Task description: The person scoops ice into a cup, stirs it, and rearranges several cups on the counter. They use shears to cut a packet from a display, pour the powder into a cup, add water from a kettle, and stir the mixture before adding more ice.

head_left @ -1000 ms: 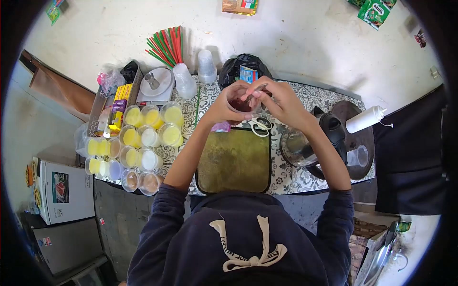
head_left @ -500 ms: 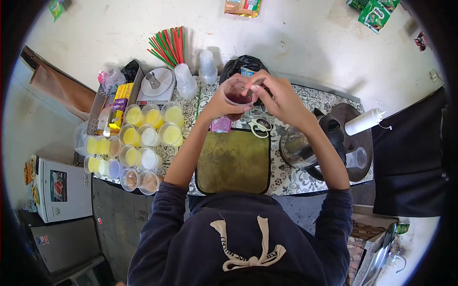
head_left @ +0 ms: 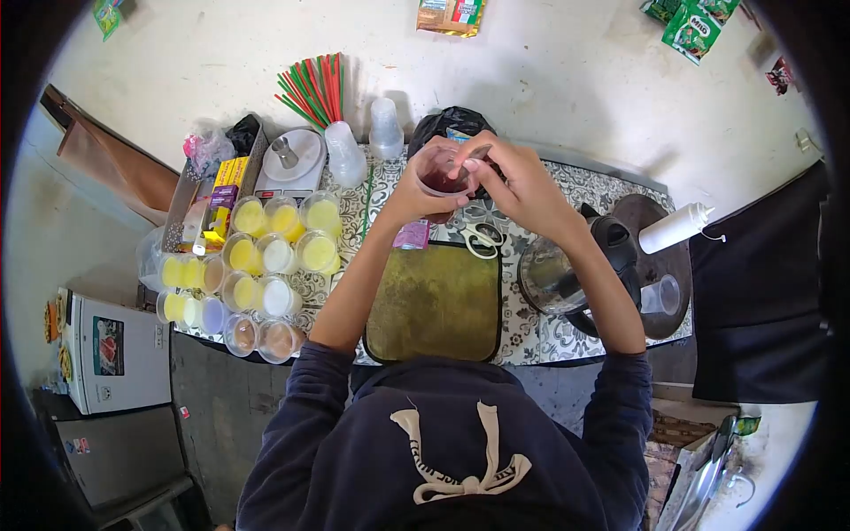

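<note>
While the left hand curls round the side of a clear cup with dark reddish-brown contents, the right hand is closed at its mouth, thumb and fingers pinched on a slim utensil — mostly hidden by the fingers, so its exact kind is hard to tell. The clear cup is held up over the far part of the patterned bench, its mouth tipped towards the wearer.

Just below the hands lie a pair of white-handled scissors and a pink packet, both at the far edge of a dark olive mat. Behind the cup sits a black plastic bag.

On the right, partly covered by the right forearm, stands a kettle; beside it a round dark tray carries a white squeeze bottle and another, smaller cup.

On the left are rows of filled cups — mostly yellow, others white, lilac or brown. Behind them, a scale bears a small metal vessel, next to a stack of cups with red and green straws standing in it.
</note>
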The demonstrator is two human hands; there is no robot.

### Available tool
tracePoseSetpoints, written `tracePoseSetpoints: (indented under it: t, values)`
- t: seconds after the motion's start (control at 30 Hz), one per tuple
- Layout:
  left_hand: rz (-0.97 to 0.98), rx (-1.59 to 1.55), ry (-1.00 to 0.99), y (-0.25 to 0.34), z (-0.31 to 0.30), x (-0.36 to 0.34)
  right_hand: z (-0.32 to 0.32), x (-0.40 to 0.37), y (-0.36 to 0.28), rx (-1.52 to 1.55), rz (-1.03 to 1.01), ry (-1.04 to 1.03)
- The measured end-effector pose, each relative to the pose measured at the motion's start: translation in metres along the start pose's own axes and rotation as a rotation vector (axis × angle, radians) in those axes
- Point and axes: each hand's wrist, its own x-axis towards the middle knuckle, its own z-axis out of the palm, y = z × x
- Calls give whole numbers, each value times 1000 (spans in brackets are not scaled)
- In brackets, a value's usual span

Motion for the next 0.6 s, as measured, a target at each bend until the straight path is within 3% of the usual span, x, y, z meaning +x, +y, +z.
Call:
tracePoseSetpoints:
  t: [0.2, 0.3, 0.43, 0.53, 0.6]
  values:
    - [-25, 138, 25, 10, 6, -13, 3, -1, -4, 34, -3, -65]
    - [-101, -38, -25, 5, 1, -16, 4, -2, 0, -48, -42, -63]
    - [-42, 3, -56, 6, 0, -16, 5, -7, -6, -10, -24, -98]
    - [-159, 9, 20, 10, 9, -24, 9, -9, -5, -8, -67, -87]
    - [-6, 104, 31, 9, 11, -26, 12, -9, -4, -130, -134, -42]
